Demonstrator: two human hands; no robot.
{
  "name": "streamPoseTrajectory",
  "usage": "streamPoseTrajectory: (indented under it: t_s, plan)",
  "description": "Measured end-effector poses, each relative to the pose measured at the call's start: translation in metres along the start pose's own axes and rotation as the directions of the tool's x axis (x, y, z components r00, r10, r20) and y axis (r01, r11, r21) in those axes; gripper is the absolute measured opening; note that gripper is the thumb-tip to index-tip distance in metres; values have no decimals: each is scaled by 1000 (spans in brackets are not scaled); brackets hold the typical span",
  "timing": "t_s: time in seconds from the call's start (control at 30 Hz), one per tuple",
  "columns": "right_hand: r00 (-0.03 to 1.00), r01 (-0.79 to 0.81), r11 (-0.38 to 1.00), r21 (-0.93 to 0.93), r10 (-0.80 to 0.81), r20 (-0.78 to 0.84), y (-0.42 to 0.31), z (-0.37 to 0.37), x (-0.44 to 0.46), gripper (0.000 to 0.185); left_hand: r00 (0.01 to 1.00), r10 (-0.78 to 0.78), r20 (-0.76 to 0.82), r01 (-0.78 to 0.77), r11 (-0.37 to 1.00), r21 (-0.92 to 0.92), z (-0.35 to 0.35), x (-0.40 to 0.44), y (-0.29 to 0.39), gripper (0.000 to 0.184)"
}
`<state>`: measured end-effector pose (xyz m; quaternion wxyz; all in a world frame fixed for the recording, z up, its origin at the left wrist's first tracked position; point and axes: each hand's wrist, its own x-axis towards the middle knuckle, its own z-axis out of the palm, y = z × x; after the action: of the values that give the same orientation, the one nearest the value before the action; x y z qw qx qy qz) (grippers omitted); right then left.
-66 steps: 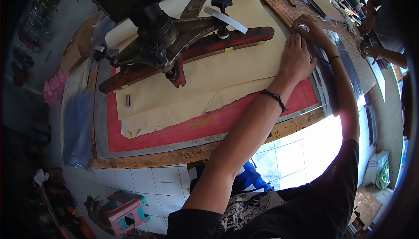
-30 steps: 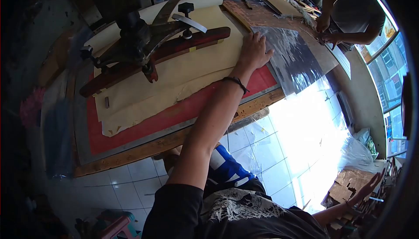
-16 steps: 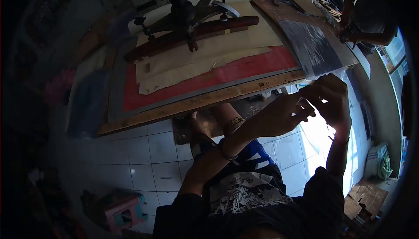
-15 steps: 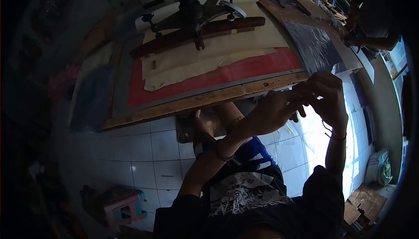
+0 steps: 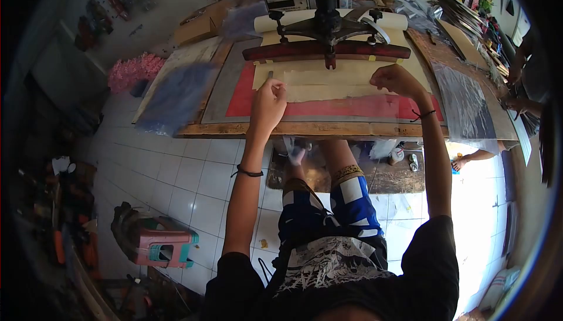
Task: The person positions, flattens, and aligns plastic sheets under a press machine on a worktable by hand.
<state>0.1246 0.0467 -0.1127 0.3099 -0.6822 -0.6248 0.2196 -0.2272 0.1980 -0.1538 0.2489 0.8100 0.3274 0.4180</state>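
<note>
My left hand (image 5: 270,101) is closed in a pinch above the left part of a pale paper sheet (image 5: 316,77) on the press bed. To its right, my right hand (image 5: 399,80) pinches with bent fingers over the same sheet. A clear plastic sheet (image 5: 340,91) appears stretched between the two hands; only faint edges and sheen show. Under the pale sheet lies a red sheet (image 5: 243,101) on a grey board. A dark red press bar (image 5: 328,50) on a black clamp frame hangs just beyond my hands.
Loose clear plastic sheets (image 5: 463,95) lie on the table's right; bluish plastic (image 5: 179,98) lies left. A wooden edge (image 5: 346,129) runs along the front. Another person's hand (image 5: 516,105) is at far right. A pink stool (image 5: 164,242) stands on the tiled floor.
Both hands have moved left from the table's right front corner and spread apart over the press bed. My view has also turned and brightened.
</note>
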Motion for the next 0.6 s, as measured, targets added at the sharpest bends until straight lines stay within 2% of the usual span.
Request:
streamPoseTrajectory:
  t_s: [0.1,0.17,0.2,0.23,0.27,0.3,0.33,0.43,0.53,0.6]
  plan:
    - [980,94,988,-124,-114,-164,34,19,25,21,949,311,-43,-274,888,369,22,-2,11,38]
    - [945,116,966,-231,-179,-273,41,35,31,21,948,246,200,-305,879,365,42,-3,11,50]
    - [971,-85,959,-272,19,-236,21,37,25,23,925,202,320,-316,878,360,52,-5,9,56]
    - [945,-72,893,-444,-81,-316,18,48,21,25,886,155,437,-326,878,351,58,-7,8,62]
    - [907,-77,796,-601,-195,-374,16,58,18,28,873,99,478,-296,886,356,60,-4,7,70]
    - [854,-103,669,-736,-320,-411,10,64,18,31,868,98,487,-306,878,368,64,0,5,69]
    - [930,-59,711,-700,-216,-298,2,68,20,44,864,99,494,-318,868,382,68,7,2,69]
    - [957,231,858,-458,-286,-52,-3,99,27,50,853,89,514,-348,831,433,83,17,-1,68]
    - [965,182,795,-579,-259,-52,-12,117,27,58,860,99,500,-352,826,441,89,28,-12,70]
    - [976,143,816,-560,-211,-59,-8,110,21,64,877,73,475,-325,817,476,86,30,-17,71]
